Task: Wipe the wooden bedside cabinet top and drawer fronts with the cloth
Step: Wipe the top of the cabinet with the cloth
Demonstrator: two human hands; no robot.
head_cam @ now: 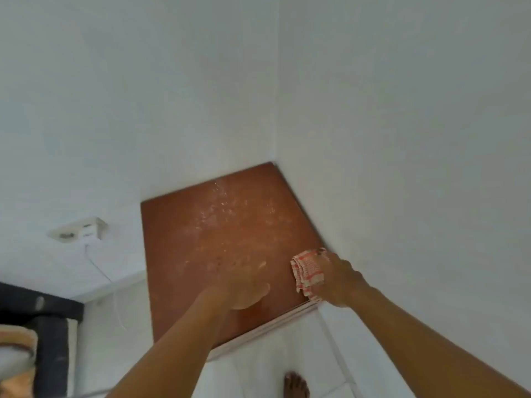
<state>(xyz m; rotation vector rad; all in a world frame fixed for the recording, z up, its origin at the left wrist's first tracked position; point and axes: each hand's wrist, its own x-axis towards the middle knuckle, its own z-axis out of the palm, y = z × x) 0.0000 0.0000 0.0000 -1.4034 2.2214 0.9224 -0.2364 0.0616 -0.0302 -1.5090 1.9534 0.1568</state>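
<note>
The wooden bedside cabinet top stands in a white wall corner, its reddish-brown surface speckled with pale dust or droplets in the far half. My right hand grips a bunched red-and-white checked cloth at the top's near right edge. My left hand is blurred over the near middle of the top, fingers spread; whether it touches the wood is unclear. The drawer fronts are hidden below the top's front edge.
White walls close in behind and to the right of the cabinet. A wall socket with a white charger cable sits at the left. A dark bed frame fills the lower left. A bare foot stands on the white tiled floor.
</note>
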